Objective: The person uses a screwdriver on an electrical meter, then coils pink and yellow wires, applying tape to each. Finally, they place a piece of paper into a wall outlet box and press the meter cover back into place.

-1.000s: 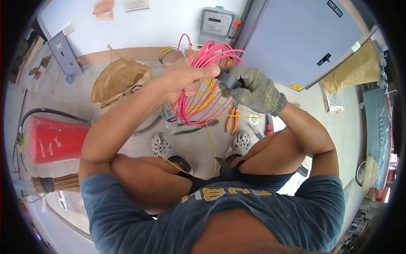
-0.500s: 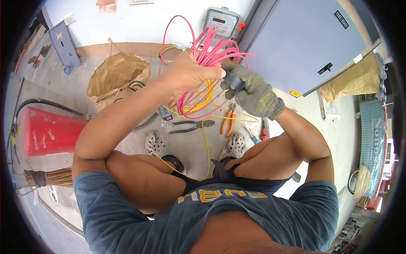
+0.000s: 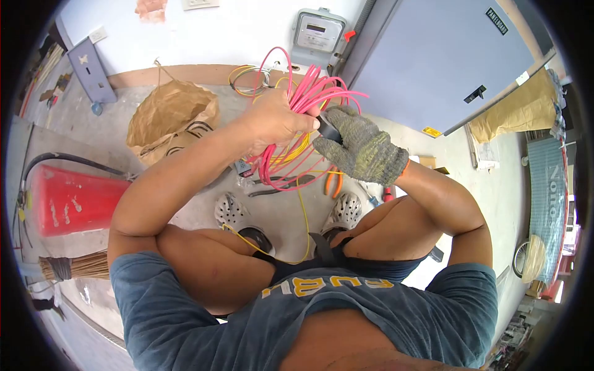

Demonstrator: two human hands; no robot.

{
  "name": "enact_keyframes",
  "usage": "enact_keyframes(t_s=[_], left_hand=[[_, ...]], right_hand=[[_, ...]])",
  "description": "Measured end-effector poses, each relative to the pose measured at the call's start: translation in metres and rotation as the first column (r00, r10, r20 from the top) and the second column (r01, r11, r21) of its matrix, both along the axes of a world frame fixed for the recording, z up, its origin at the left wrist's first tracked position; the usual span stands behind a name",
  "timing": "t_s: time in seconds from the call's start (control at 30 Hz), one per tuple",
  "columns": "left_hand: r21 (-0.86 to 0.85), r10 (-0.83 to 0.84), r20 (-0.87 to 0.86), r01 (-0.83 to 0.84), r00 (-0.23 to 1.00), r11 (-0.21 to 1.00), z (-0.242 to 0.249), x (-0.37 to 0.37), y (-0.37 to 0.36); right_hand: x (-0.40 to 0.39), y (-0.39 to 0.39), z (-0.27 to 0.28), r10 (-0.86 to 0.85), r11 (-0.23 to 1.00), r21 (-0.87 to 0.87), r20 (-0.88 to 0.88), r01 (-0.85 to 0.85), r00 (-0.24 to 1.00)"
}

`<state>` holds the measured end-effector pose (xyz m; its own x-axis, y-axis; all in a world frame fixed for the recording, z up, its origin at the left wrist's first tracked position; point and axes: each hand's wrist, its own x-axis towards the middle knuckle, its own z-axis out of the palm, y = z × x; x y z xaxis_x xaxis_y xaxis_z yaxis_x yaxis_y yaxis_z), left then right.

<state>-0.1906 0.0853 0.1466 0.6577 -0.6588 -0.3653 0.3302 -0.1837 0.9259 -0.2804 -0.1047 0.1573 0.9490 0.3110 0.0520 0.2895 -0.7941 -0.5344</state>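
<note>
My bare left hand (image 3: 278,123) is closed around a coil of pink wire (image 3: 312,89), whose loops fan out above and hang below the fist. My right hand (image 3: 362,145) wears a grey-green knit glove and grips a roll of black electrical tape (image 3: 328,128) right beside the left thumb. Whether the tape touches the wire cannot be made out. Behind and under the pink loops shows a bundle of yellow wire (image 3: 299,148), with one strand trailing down between my feet. Dark-handled pliers (image 3: 272,191) and orange-handled pliers (image 3: 333,183) lie on the floor below, partly covered.
A brown paper bag (image 3: 170,117) stands to the left, near a red fire extinguisher (image 3: 77,199) and a broom (image 3: 74,266). Ahead are an electric meter (image 3: 318,32) on the wall and a grey panelboard (image 3: 442,59). Screwdrivers (image 3: 388,194) lie by my right knee.
Both hands have come slightly lower, with the pink coil and the tape roll. My gloved fingers have spread more over the roll, and the coil now covers more of the pliers.
</note>
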Motion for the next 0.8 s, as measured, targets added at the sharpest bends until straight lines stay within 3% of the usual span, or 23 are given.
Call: enact_keyframes(t_s=[0.1,0.23,0.3,0.33,0.4,0.5,0.6,0.73,0.8], left_hand=[[-0.116,-0.061,-0.098,0.050,0.993,0.992,-0.006,-0.001,0.001],[-0.085,-0.052,-0.070,0.047,0.996,0.995,-0.015,0.001,-0.002],[-0.139,0.094,0.213,-0.065,0.973,0.988,-0.024,-0.001,-0.009],[-0.141,0.096,0.211,-0.067,0.973,0.988,-0.027,0.000,-0.007],[0.044,0.052,0.298,-0.068,0.953,0.997,-0.009,-0.003,-0.004],[-0.010,0.105,0.415,-0.111,0.904,0.994,-0.015,-0.003,-0.007],[0.042,0.073,0.352,-0.093,0.933,0.995,-0.007,-0.004,-0.006],[0.004,0.097,0.391,-0.107,0.915,0.994,-0.014,-0.004,-0.011],[0.093,0.097,0.268,-0.126,0.958,0.988,-0.005,-0.009,-0.012]], right_hand=[[0.001,-0.004,-0.009,0.057,0.998,-0.010,0.077,-0.056,0.995],[0.007,-0.008,-0.009,0.102,0.995,-0.030,0.128,-0.099,0.987],[0.009,-0.011,-0.008,0.116,0.993,-0.047,0.137,-0.111,0.984],[0.009,-0.012,-0.008,0.129,0.991,-0.062,0.145,-0.121,0.981],[0.005,-0.012,-0.006,0.110,0.993,-0.059,0.131,-0.103,0.985],[0.004,-0.010,-0.004,0.077,0.994,-0.085,0.095,-0.069,0.993],[0.005,-0.009,-0.003,0.079,0.992,-0.101,0.072,-0.071,0.994],[0.003,-0.004,-0.003,0.048,0.996,-0.079,0.059,-0.043,0.997],[0.002,0.000,0.006,0.049,0.998,-0.050,-0.005,-0.049,0.999]])
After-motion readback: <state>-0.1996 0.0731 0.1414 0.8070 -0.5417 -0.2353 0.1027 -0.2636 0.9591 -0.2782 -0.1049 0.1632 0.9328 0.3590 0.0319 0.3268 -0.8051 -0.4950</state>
